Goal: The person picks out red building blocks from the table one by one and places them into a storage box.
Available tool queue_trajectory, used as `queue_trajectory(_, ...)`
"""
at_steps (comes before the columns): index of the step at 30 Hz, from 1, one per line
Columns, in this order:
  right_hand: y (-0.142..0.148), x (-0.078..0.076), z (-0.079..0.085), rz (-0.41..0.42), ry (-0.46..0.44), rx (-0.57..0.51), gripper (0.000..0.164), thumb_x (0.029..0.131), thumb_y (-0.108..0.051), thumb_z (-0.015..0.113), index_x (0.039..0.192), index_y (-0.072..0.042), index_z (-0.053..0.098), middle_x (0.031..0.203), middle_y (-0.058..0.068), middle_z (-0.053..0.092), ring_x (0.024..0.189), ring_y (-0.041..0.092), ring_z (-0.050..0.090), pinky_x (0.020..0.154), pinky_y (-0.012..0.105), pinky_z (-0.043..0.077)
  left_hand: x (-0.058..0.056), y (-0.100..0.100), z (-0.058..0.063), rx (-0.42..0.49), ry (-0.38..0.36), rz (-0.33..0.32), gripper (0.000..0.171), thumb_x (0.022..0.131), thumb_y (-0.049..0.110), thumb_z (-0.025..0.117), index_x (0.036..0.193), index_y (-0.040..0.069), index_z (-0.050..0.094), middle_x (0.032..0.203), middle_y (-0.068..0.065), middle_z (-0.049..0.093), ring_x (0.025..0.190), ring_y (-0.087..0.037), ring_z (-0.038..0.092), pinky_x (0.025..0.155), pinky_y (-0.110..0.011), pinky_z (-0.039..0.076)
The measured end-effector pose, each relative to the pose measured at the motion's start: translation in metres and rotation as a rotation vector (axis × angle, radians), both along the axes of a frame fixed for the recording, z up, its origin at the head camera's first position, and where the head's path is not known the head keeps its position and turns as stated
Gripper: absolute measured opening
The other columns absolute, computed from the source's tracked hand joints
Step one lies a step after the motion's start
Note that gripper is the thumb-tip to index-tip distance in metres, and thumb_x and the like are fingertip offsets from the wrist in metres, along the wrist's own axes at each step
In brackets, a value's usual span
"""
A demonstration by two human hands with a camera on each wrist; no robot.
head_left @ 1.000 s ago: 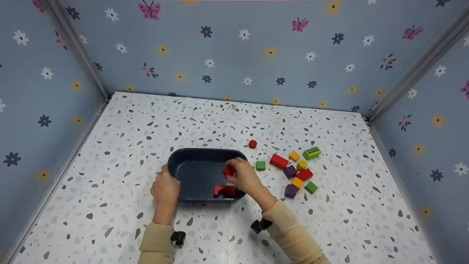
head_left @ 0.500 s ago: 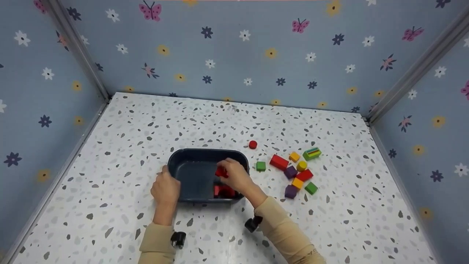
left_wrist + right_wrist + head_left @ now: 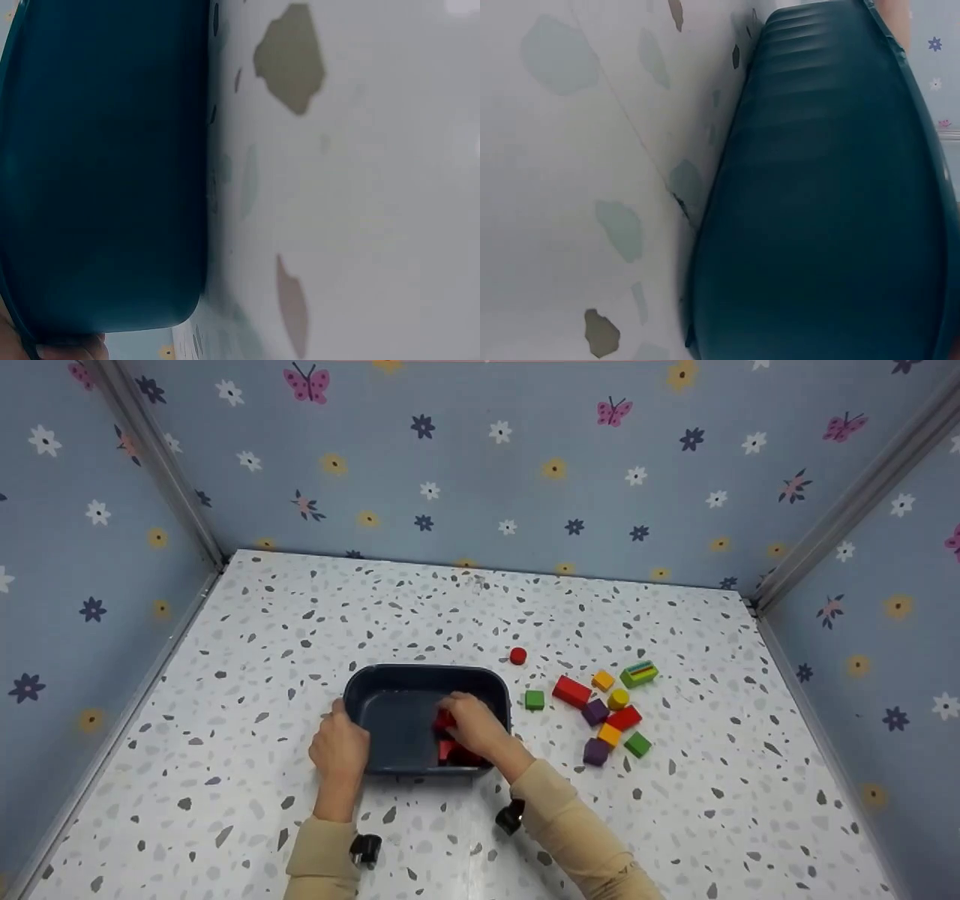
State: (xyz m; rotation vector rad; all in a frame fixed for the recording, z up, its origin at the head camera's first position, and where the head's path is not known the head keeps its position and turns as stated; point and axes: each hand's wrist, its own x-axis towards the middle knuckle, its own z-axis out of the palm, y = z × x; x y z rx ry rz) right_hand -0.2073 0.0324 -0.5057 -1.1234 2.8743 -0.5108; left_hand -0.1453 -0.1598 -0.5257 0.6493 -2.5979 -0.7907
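In the head view, our right hand (image 3: 474, 726) pinches a red block (image 3: 443, 720) at its left, above a second red block (image 3: 444, 752), within the tray (image 3: 397, 716), which runs left to right; our left hand (image 3: 340, 742) grips its left end. In the left wrist view, we see fingers lower left. In the right wrist view, the tray hides our block.

Mid-frame in the head view, the right hand (image 3: 474, 726) hides much of the red block (image 3: 442, 721) it pinches and part of the lower red piece (image 3: 446, 751). Both sleeves (image 3: 322, 859) run off the bottom edge. The left wrist view's lower-left corner crops the left hand (image 3: 76, 350); the tray (image 3: 105, 172) overruns its top edge.
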Motion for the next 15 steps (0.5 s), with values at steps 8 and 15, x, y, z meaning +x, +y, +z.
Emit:
queue_trajectory(8, -0.0055, -0.0005, -0.0043, 0.016, -0.007, 0.041, 0.021, 0.073, -0.004, 0.068, 0.094, -0.006, 0.064, 0.086, 0.003, 0.059, 0.082, 0.017, 0.059, 0.073, 0.028, 0.046, 0.0008, 0.0003, 0.0004, -0.007, 0.018, 0.012, 0.038, 0.073, -0.001, 0.051, 0.111, -0.003, 0.053, 0.079, -0.031, 0.057, 0.063, -0.049, 0.055, 0.051, -0.055, 0.04)
queue_trajectory(15, -0.0076, -0.0025, -0.0084, 0.039, -0.017, 0.105, 0.013, 0.073, -0.005, 0.066, 0.085, -0.009, 0.064, 0.079, 0.001, 0.058, 0.075, 0.016, 0.058, 0.068, 0.029, 0.046, -0.0001, 0.0002, -0.0007, -0.004, 0.018, 0.009, 0.038, 0.072, -0.001, 0.053, 0.11, -0.002, 0.053, 0.079, -0.031, 0.057, 0.062, -0.049, 0.055, 0.05, -0.054, 0.039)
